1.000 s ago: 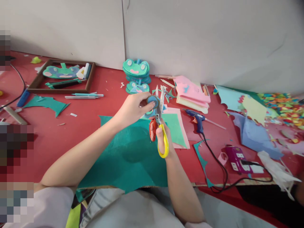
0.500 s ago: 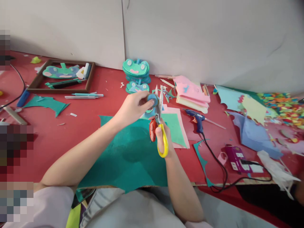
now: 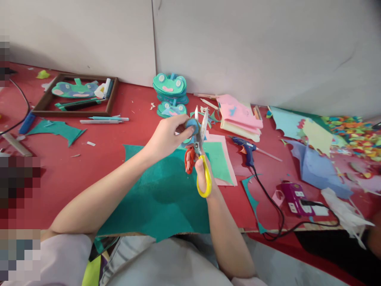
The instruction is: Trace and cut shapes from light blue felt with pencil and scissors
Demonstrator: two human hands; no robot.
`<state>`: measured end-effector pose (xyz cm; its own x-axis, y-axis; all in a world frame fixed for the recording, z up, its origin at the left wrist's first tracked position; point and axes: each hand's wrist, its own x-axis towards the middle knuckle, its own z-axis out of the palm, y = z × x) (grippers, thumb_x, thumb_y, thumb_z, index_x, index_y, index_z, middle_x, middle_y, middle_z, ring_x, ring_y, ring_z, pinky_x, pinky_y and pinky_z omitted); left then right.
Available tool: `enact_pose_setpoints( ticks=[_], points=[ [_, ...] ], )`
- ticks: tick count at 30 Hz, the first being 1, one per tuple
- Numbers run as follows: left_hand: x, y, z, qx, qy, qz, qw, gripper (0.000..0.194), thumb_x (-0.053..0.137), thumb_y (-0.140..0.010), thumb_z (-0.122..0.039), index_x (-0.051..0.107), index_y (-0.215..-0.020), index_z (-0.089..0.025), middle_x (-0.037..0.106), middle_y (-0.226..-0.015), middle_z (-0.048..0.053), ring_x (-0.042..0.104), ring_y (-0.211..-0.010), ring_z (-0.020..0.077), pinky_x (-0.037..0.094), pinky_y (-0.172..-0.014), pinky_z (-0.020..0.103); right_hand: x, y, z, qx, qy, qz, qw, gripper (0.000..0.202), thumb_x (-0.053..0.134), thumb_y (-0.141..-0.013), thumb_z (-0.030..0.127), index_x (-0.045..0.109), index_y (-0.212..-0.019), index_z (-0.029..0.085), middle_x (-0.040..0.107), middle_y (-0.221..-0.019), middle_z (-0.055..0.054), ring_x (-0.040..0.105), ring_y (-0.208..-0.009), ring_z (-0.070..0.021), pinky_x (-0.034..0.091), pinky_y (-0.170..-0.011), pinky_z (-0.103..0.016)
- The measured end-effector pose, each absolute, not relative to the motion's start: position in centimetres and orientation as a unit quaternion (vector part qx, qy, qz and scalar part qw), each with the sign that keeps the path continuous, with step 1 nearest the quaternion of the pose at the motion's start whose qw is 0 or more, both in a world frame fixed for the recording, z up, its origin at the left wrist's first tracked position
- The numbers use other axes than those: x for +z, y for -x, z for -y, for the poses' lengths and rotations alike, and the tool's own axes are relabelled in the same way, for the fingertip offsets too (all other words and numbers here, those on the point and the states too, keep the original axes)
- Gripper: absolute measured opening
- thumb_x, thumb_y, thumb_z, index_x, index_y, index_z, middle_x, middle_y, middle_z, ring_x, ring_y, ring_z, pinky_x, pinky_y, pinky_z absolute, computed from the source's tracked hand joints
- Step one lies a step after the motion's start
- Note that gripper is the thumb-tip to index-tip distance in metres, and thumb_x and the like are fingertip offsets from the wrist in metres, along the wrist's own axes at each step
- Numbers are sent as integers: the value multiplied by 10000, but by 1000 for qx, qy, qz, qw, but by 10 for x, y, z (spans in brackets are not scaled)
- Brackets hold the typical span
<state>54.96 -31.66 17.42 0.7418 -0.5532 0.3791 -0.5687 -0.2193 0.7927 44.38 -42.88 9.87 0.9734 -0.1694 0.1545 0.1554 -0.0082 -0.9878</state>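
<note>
Red table (image 3: 56, 174): frame (image 3: 71, 113) near back edge; frog (image 3: 77, 89), pens (image 3: 85, 105) inside
Left hand (image 3: 166, 133): pinching blue cutout (image 3: 194, 122)
Right hand (image 3: 201, 173): curled through scissors (image 3: 197, 147)

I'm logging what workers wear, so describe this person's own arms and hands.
The left hand and right hand are ungloved, and no watch or bracelet shows. The left forearm and right forearm are bare. The left sleeve is short, loose, plain and pale pinkish; only a pale edge of the right sleeve shows.
</note>
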Motion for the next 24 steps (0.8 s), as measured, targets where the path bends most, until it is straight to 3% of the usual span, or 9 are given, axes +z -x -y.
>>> enact_pose_setpoints(
  ticks=[6,13,19,24],
  points=[
    [175,-546,318,-10,-776,359,518,145,499,-813,-204,441,-682,-181,432,-626,-35,430,-587,92,388,-556,202,98,-445,430,-120,711,-14,693,578,386,-770,769,509,-986,247,453,-763,4,433,-552,-106,405,-475,-257],
    [176,-548,316,-3,-780,365,508,172,506,-815,-190,425,-663,-180,422,-612,-43,409,-575,85,364,-556,205,106,-442,427,-120,703,-28,701,573,435,-775,741,517,-1069,256,431,-724,22,392,-495,-89,359,-447,-259],
    [179,-554,311,-37,-782,393,483,150,494,-846,-251,520,-725,-165,533,-678,-12,495,-641,110,388,-599,231,109,-441,427,-113,699,-30,705,569,475,-765,725,526,-1072,249,416,-697,33,371,-498,-86,334,-436,-250],
    [179,-558,309,-37,-786,397,473,170,495,-846,-264,511,-706,-168,544,-675,-8,509,-642,115,377,-586,236,109,-441,427,-110,694,-28,711,555,478,-771,711,530,-1071,247,414,-697,40,369,-501,-79,325,-430,-236]
  ],
)
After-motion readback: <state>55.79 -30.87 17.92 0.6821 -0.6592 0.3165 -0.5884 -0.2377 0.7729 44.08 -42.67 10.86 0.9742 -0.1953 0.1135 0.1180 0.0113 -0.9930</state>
